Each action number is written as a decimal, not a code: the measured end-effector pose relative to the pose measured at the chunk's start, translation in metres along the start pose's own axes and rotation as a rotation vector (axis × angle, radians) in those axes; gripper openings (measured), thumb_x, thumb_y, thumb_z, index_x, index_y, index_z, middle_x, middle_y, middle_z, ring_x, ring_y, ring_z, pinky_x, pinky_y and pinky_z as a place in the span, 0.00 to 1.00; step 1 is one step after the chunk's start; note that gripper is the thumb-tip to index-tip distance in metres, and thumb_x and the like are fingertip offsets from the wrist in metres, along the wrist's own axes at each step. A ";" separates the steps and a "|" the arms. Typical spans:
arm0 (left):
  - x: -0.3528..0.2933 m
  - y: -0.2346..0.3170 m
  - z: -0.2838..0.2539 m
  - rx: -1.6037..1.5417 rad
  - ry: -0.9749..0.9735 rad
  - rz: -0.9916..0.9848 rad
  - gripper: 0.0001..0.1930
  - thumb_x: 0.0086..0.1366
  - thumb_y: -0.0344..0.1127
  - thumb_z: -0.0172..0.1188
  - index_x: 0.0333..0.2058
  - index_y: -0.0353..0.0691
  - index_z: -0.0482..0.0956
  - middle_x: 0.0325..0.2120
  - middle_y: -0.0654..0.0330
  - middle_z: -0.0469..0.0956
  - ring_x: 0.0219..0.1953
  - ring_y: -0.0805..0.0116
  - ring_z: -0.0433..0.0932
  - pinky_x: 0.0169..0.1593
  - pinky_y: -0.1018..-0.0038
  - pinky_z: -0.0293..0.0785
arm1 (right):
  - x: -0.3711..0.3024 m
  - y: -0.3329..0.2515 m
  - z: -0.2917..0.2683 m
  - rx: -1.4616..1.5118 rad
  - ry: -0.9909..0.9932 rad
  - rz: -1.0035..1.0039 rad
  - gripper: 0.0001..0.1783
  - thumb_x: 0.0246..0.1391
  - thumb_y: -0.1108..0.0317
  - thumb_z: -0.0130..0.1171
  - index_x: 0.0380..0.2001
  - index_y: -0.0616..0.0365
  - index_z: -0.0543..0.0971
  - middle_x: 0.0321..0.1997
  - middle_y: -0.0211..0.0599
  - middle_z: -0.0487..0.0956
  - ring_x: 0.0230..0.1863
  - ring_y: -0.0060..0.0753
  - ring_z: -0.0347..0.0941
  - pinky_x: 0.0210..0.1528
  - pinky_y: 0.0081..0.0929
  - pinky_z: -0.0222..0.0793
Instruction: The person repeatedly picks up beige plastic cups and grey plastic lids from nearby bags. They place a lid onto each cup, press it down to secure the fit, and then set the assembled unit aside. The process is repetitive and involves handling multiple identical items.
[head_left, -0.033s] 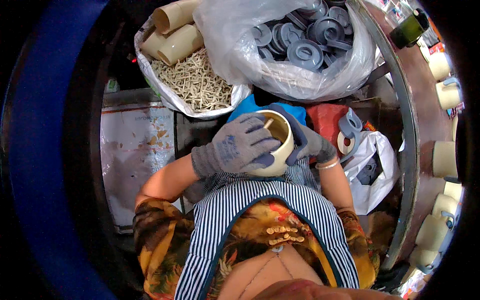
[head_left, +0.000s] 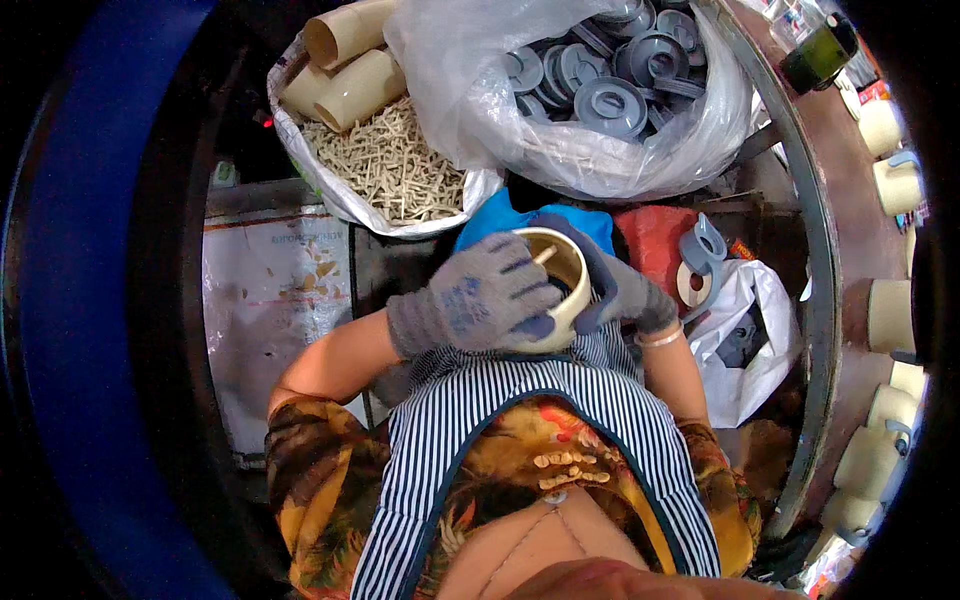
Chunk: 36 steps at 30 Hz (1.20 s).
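Observation:
A cream plastic cylinder (head_left: 576,308) is between my two grey-gloved hands above my lap, its round mouth tipped up toward me. My left hand (head_left: 485,297) wraps its left side, with the fingers curled over the rim toward the inside. Around the right and far side closes my right hand (head_left: 622,290), thumb against the outer wall. Within the mouth shows a short, pale stick-like piece (head_left: 545,255) near my left fingers; whether they pinch it is hidden. The cylinder's lower part is partly covered by my left hand.
Ahead stands a white sack (head_left: 340,205) with cream tubes (head_left: 362,92) over many small pale pieces (head_left: 400,170). Beside it, a clear plastic bag (head_left: 600,178) holds grey discs (head_left: 610,107). A small white bag (head_left: 765,375) lies right, before a curved bench (head_left: 815,230) bearing cream cylinders (head_left: 890,315).
Both hands and the cream cylinder have come slightly closer to me. My grip on it looks the same.

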<state>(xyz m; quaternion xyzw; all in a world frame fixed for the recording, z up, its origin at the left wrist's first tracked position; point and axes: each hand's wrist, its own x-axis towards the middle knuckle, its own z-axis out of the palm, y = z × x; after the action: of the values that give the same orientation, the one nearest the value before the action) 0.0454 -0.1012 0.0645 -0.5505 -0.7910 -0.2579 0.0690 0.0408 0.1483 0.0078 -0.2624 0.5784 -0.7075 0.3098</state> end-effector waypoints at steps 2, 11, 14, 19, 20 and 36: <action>0.004 0.005 0.004 0.020 -0.079 0.071 0.18 0.53 0.49 0.65 0.37 0.44 0.77 0.34 0.57 0.74 0.41 0.56 0.75 0.49 0.57 0.71 | -0.003 -0.015 0.016 -0.004 0.002 -0.030 0.81 0.19 0.53 0.85 0.73 0.59 0.44 0.74 0.41 0.55 0.73 0.35 0.51 0.74 0.36 0.45; 0.031 -0.030 -0.013 -2.341 0.587 -0.576 0.19 0.75 0.44 0.42 0.24 0.46 0.67 0.18 0.69 0.63 0.20 0.76 0.60 0.23 0.79 0.57 | -0.014 0.009 0.001 -0.136 0.072 -0.087 0.79 0.19 0.48 0.85 0.72 0.62 0.47 0.74 0.44 0.56 0.73 0.38 0.53 0.73 0.38 0.48; 0.018 -0.041 0.023 -2.783 0.849 -0.137 0.21 0.76 0.50 0.41 0.21 0.52 0.63 0.15 0.73 0.52 0.15 0.79 0.49 0.23 0.79 0.52 | -0.017 0.000 -0.002 -0.159 0.046 -0.108 0.79 0.19 0.47 0.85 0.72 0.62 0.48 0.74 0.44 0.56 0.73 0.38 0.53 0.73 0.39 0.47; -0.006 -0.108 0.012 -1.104 0.869 -0.803 0.21 0.70 0.48 0.52 0.51 0.36 0.72 0.40 0.54 0.73 0.41 0.63 0.72 0.48 0.68 0.70 | -0.016 -0.020 0.003 -0.167 0.205 -0.102 0.74 0.21 0.44 0.83 0.70 0.62 0.53 0.73 0.45 0.57 0.73 0.41 0.53 0.73 0.40 0.46; -0.008 -0.108 0.021 -1.058 0.757 -0.791 0.25 0.69 0.50 0.53 0.54 0.36 0.69 0.46 0.52 0.70 0.46 0.61 0.69 0.53 0.67 0.65 | -0.013 -0.023 0.001 -0.233 0.248 -0.105 0.72 0.23 0.43 0.82 0.69 0.62 0.56 0.72 0.45 0.59 0.72 0.43 0.54 0.73 0.41 0.46; 0.039 -0.033 0.062 -1.343 0.239 -0.514 0.35 0.62 0.61 0.60 0.54 0.34 0.72 0.57 0.50 0.70 0.62 0.59 0.66 0.66 0.63 0.58 | -0.108 0.009 -0.024 -0.963 1.367 -0.187 0.19 0.54 0.69 0.61 0.50 0.61 0.77 0.48 0.40 0.79 0.47 0.34 0.75 0.51 0.32 0.69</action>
<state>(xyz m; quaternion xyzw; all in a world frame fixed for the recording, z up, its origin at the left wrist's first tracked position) 0.0111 -0.0472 0.0160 -0.2390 -0.5535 -0.7540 -0.2607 0.0966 0.2433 -0.0076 0.0736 0.8533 -0.4093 -0.3145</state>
